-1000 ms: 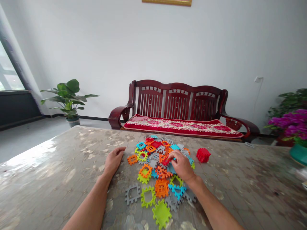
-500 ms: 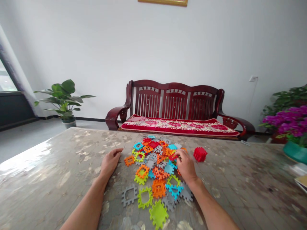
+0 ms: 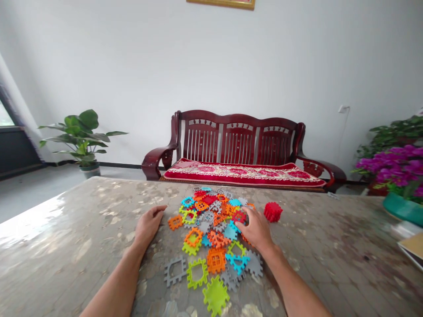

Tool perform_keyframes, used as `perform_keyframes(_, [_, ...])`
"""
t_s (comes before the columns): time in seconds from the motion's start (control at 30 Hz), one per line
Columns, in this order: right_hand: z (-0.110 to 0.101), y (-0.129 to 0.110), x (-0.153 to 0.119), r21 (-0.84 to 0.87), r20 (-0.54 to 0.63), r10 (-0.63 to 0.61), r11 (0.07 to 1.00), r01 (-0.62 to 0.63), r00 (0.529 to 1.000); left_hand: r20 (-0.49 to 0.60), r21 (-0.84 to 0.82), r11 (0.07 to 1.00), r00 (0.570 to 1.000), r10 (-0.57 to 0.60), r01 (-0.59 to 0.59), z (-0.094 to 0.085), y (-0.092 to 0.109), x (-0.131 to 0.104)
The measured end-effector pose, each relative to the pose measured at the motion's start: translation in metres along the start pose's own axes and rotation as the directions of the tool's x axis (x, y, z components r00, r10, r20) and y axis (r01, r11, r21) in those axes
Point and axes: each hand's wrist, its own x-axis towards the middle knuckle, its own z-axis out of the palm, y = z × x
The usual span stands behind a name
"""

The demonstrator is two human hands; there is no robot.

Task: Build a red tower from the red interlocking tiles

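My left hand (image 3: 148,225) rests on the table left of a pile of plastic interlocking tiles, holding nothing, its fingers loosely stretched. On the pile's right side is my right hand (image 3: 258,226), thumb and forefinger apart beside a red tile (image 3: 238,216); its other fingers are partly hidden. A light blue tile (image 3: 231,230) lies by the thumb. Nearer me are an orange window tile (image 3: 216,260), a green frame tile (image 3: 197,273), a grey frame tile (image 3: 175,271) and a solid green tile (image 3: 215,296). A stack of red tiles (image 3: 272,211) stands apart on the right.
The pile sits on a table with a patterned brown cover (image 3: 109,246). Behind it is a dark red wooden bench (image 3: 238,136) with a red floral cushion. A teal flowerpot (image 3: 405,209) with purple flowers stands at the right, and a potted plant (image 3: 82,136) at the left.
My right hand has spread its thumb and forefinger, and the red tile by its fingertips now shows more fully. My left hand stays put. The whole view has shifted slightly.
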Motion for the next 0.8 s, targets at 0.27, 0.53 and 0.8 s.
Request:
perform_keyframes(0.27, [-0.001,-0.004,-0.001,-0.106,0.024,-0.036,0.994,0.038,0.999,-0.007,0.019,1.0,1.0,0.01,-0.01,-0.001,0.0,0.001])
perform_keyframes(0.53, [-0.023,0.02,0.012,-0.117,-0.235,0.032,0.991,-0.061,0.971,0.005,0.024,1.0,1.0,0.002,-0.002,-0.002,-0.002,0.005])
perform_keyframes(0.8, [-0.043,0.068,0.018,-0.174,-0.397,0.269,0.917,-0.359,0.878,0.018,0.04,0.999,1.0,-0.02,0.019,-0.003,-0.001,0.005])
